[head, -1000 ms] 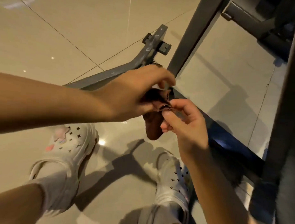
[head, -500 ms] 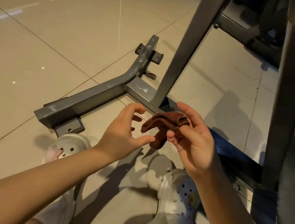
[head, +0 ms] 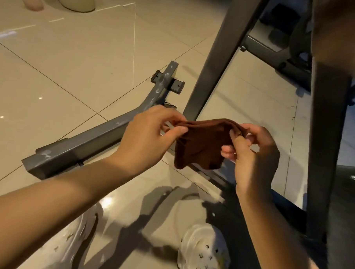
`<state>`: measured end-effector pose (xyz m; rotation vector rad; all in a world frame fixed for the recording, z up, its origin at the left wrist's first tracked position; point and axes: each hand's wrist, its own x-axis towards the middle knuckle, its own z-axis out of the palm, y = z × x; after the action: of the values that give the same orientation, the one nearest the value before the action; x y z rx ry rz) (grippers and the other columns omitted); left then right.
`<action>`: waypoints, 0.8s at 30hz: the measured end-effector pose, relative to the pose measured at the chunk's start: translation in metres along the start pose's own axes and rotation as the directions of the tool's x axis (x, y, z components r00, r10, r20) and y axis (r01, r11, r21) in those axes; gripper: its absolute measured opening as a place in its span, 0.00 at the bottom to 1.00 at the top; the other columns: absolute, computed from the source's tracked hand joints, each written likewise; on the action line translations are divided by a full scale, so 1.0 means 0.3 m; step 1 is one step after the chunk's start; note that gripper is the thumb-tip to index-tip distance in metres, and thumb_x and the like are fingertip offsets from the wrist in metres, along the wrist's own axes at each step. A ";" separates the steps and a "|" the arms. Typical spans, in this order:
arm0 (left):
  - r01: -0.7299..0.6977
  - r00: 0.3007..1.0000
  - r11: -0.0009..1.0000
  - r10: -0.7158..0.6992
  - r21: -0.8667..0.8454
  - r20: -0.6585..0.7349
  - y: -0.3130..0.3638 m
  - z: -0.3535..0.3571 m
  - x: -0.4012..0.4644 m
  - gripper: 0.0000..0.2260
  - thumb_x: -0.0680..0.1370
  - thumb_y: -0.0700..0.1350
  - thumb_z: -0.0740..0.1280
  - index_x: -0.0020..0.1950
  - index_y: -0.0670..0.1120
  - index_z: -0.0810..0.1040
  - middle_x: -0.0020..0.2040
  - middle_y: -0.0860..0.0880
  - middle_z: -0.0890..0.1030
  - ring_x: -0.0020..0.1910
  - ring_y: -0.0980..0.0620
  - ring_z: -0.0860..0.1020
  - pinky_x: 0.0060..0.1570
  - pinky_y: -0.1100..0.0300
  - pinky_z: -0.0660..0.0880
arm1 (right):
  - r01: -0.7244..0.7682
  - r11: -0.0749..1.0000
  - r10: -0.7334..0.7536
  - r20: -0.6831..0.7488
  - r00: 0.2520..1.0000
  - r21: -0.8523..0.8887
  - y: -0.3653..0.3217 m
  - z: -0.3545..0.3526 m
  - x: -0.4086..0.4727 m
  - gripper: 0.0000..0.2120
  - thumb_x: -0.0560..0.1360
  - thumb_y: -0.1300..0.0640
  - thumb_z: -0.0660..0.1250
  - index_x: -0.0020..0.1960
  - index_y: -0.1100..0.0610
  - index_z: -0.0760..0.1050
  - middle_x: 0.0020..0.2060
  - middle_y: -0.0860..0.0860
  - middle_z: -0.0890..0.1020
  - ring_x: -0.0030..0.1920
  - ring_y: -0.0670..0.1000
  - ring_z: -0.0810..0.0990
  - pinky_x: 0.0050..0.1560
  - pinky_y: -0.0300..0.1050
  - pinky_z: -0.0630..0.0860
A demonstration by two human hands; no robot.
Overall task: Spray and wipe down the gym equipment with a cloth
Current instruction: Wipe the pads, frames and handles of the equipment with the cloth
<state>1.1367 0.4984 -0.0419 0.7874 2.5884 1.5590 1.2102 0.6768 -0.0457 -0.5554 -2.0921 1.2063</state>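
While both hands pinch its top edge, left hand (head: 150,133) and right hand (head: 251,156) hold the brown cloth (head: 202,143) above the grey frame (head: 95,139)

1. Both forearms bare; no sleeves, watch or rings visible.
2. Left hand (head: 145,141) and right hand (head: 253,158): short, unpainted nails on the fingers (head: 236,140).
3. White perforated clog shoes (head: 204,253) worn on both feet; small charms on top.
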 end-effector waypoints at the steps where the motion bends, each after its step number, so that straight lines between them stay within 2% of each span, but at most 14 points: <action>1: -0.014 1.000 1.000 0.014 0.009 0.004 0.024 0.001 0.037 0.03 0.77 0.49 0.69 0.48 0.58 0.78 0.45 0.60 0.78 0.46 0.61 0.77 0.46 0.69 0.73 | 0.021 1.000 -0.020 -0.060 0.998 0.015 -0.009 0.011 0.026 0.07 0.77 0.62 0.68 0.50 0.51 0.75 0.41 0.43 0.81 0.38 0.44 0.84 0.39 0.39 0.82; 3: -0.030 1.000 0.999 0.030 0.015 -0.010 0.069 -0.002 0.117 0.03 0.76 0.48 0.70 0.47 0.57 0.79 0.42 0.62 0.79 0.45 0.62 0.78 0.45 0.67 0.74 | 0.090 0.990 -0.075 -0.141 0.987 0.105 -0.053 0.040 0.091 0.08 0.78 0.64 0.66 0.51 0.51 0.73 0.42 0.40 0.79 0.43 0.42 0.82 0.43 0.39 0.81; 6: -0.036 0.992 0.998 0.029 -0.055 -0.126 0.114 -0.015 0.221 0.03 0.75 0.48 0.71 0.47 0.56 0.80 0.42 0.62 0.80 0.44 0.61 0.79 0.45 0.69 0.74 | 0.320 0.936 -0.289 -0.198 0.937 0.147 -0.156 0.102 0.195 0.09 0.78 0.68 0.63 0.54 0.57 0.72 0.45 0.42 0.77 0.47 0.38 0.80 0.45 0.31 0.77; 7: -0.038 0.983 0.995 0.021 -0.093 -0.181 0.120 -0.020 0.245 0.03 0.75 0.47 0.71 0.46 0.55 0.80 0.41 0.62 0.80 0.43 0.62 0.79 0.44 0.72 0.73 | 0.401 0.905 -0.366 -0.221 0.904 0.144 -0.192 0.128 0.229 0.09 0.77 0.69 0.62 0.54 0.59 0.72 0.47 0.45 0.78 0.49 0.41 0.79 0.48 0.34 0.77; 9: -0.026 0.966 0.986 -0.018 -0.167 -0.260 0.118 -0.023 0.273 0.04 0.75 0.46 0.71 0.45 0.55 0.79 0.40 0.62 0.79 0.43 0.65 0.78 0.38 0.76 0.71 | 0.540 0.839 -0.503 -0.277 0.819 0.072 -0.244 0.193 0.283 0.10 0.76 0.69 0.62 0.56 0.63 0.74 0.50 0.53 0.78 0.54 0.50 0.78 0.56 0.47 0.78; 10: -0.007 0.959 0.978 -0.052 -0.207 -0.277 0.112 -0.018 0.276 0.05 0.75 0.45 0.72 0.44 0.55 0.79 0.40 0.62 0.80 0.42 0.65 0.79 0.36 0.75 0.72 | 0.579 0.815 -0.547 -0.301 0.781 0.019 -0.259 0.227 0.298 0.11 0.75 0.68 0.63 0.57 0.63 0.73 0.52 0.54 0.78 0.55 0.54 0.78 0.58 0.53 0.77; 11: 0.013 0.957 0.970 -0.083 -0.242 -0.279 0.105 -0.008 0.273 0.05 0.75 0.45 0.72 0.43 0.55 0.79 0.40 0.61 0.81 0.41 0.64 0.79 0.37 0.73 0.73 | 0.591 0.807 -0.555 -0.339 0.759 0.001 -0.267 0.254 0.308 0.13 0.75 0.67 0.64 0.59 0.60 0.72 0.53 0.54 0.77 0.56 0.54 0.77 0.59 0.54 0.77; 13: 0.039 0.956 0.964 -0.113 -0.264 -0.271 0.095 0.017 0.267 0.03 0.75 0.46 0.72 0.43 0.55 0.81 0.40 0.59 0.82 0.42 0.62 0.80 0.43 0.65 0.76 | 0.537 0.838 -0.457 -0.417 0.786 0.094 -0.273 0.276 0.313 0.17 0.74 0.67 0.66 0.59 0.55 0.67 0.54 0.51 0.74 0.55 0.51 0.76 0.58 0.46 0.77; 15: 0.046 0.957 0.967 -0.115 -0.250 -0.268 0.091 0.026 0.269 0.04 0.75 0.47 0.72 0.42 0.55 0.81 0.40 0.59 0.82 0.43 0.60 0.80 0.46 0.62 0.77 | 0.377 0.875 -0.243 -0.398 0.885 0.305 -0.267 0.268 0.312 0.19 0.73 0.67 0.69 0.55 0.50 0.66 0.52 0.49 0.74 0.53 0.44 0.76 0.54 0.38 0.77; 16: 0.048 0.958 0.968 -0.115 -0.246 -0.264 0.091 0.023 0.272 0.04 0.75 0.47 0.72 0.42 0.56 0.80 0.40 0.59 0.82 0.42 0.61 0.80 0.45 0.65 0.76 | 0.284 0.879 -0.145 -0.352 0.925 0.384 -0.262 0.260 0.307 0.18 0.74 0.65 0.70 0.52 0.47 0.66 0.51 0.46 0.75 0.52 0.42 0.77 0.52 0.36 0.77; 17: 0.054 0.958 0.967 -0.121 -0.250 -0.261 0.089 0.016 0.277 0.05 0.75 0.47 0.72 0.42 0.57 0.80 0.40 0.59 0.82 0.41 0.61 0.80 0.42 0.68 0.75 | 0.219 0.893 -0.094 -0.315 0.945 0.392 -0.257 0.259 0.300 0.16 0.75 0.62 0.70 0.51 0.45 0.66 0.50 0.44 0.76 0.52 0.41 0.77 0.52 0.36 0.77; 20: 0.075 0.952 0.962 -0.147 -0.262 -0.268 0.071 -0.004 0.283 0.05 0.75 0.44 0.72 0.43 0.56 0.81 0.39 0.57 0.83 0.37 0.58 0.80 0.33 0.72 0.72 | 0.020 0.920 0.047 -0.160 0.986 0.391 -0.246 0.293 0.269 0.09 0.81 0.55 0.62 0.56 0.42 0.66 0.50 0.40 0.75 0.52 0.38 0.75 0.50 0.29 0.75; 21: 0.079 0.952 0.962 -0.151 -0.262 -0.266 0.066 -0.005 0.282 0.06 0.75 0.44 0.72 0.42 0.56 0.81 0.39 0.56 0.83 0.36 0.57 0.80 0.33 0.73 0.72 | -0.052 0.908 0.100 -0.092 0.991 0.416 -0.244 0.311 0.261 0.08 0.82 0.54 0.59 0.55 0.40 0.65 0.50 0.39 0.75 0.50 0.37 0.75 0.50 0.30 0.74; 24: 0.084 0.955 0.963 -0.151 -0.257 -0.256 0.060 -0.003 0.277 0.08 0.75 0.44 0.72 0.42 0.58 0.79 0.38 0.57 0.82 0.36 0.58 0.79 0.32 0.73 0.71 | -0.205 0.884 0.191 0.076 0.979 0.420 -0.248 0.330 0.254 0.07 0.83 0.49 0.54 0.51 0.36 0.65 0.49 0.39 0.75 0.51 0.41 0.75 0.59 0.44 0.75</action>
<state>1.0712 0.5399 -0.0070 0.4130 2.4846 2.0222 1.0833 0.6302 0.0080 -0.5529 -1.7445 1.7423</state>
